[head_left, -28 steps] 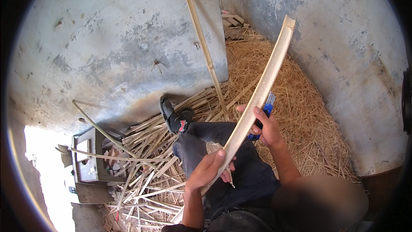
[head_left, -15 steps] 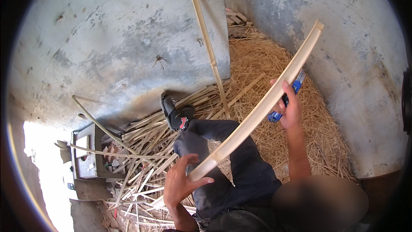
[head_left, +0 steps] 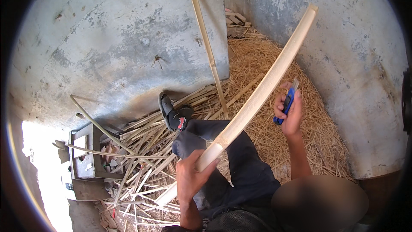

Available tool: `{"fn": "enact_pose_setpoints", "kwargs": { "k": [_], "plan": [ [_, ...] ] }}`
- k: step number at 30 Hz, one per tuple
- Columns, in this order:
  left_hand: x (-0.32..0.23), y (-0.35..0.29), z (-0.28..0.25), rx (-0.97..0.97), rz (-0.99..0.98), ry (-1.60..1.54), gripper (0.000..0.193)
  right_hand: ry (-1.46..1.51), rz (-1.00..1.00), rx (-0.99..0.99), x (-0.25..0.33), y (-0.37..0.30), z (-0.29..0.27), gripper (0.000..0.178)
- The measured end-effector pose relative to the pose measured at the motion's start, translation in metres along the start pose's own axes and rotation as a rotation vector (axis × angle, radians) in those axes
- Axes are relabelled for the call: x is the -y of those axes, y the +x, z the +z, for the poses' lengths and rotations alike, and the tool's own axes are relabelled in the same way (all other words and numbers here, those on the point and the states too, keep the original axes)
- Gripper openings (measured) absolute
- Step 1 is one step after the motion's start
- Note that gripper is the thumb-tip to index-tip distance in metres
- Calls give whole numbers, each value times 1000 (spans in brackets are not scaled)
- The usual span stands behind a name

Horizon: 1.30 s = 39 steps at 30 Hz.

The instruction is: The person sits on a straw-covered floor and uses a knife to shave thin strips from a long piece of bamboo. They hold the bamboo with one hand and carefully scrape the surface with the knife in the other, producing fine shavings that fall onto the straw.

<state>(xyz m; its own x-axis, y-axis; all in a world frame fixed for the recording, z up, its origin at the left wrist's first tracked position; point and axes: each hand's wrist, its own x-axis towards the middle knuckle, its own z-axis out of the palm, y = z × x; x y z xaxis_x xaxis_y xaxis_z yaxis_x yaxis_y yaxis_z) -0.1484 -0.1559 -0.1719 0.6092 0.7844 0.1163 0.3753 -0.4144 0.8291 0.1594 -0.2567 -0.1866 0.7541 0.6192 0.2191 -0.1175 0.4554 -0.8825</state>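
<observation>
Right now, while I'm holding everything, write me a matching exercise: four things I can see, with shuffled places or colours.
1. Wide bamboo piece
2. Cutter knife
3. Tall narrow strip
4. Shoe

A. Leaning on the wall
B. Dark with a red patch
C. In the right hand
D. In the left hand

Pairs: 1-D, 2-C, 3-A, 4-B

The floor (head_left: 282, 168) carries a broad heap of tan shavings (head_left: 319, 120) beside scattered pale strips (head_left: 143, 135).
</observation>
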Motion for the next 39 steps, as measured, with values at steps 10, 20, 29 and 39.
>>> {"fn": "enact_pose_setpoints", "kwargs": {
  "k": [10,20,29,39],
  "plan": [
    [-22,8,11,19,-44,-123,29,-684,-365,327,-1,-57,11,36],
    [-28,7,23,72,-111,-349,35,-854,-650,497,-7,-66,34,31],
    [-21,7,31,73,-117,-455,30,-948,-648,515,0,-69,47,31],
    [-23,10,33,58,-107,-351,26,-1044,-628,473,10,-63,53,33]
  ]
}}
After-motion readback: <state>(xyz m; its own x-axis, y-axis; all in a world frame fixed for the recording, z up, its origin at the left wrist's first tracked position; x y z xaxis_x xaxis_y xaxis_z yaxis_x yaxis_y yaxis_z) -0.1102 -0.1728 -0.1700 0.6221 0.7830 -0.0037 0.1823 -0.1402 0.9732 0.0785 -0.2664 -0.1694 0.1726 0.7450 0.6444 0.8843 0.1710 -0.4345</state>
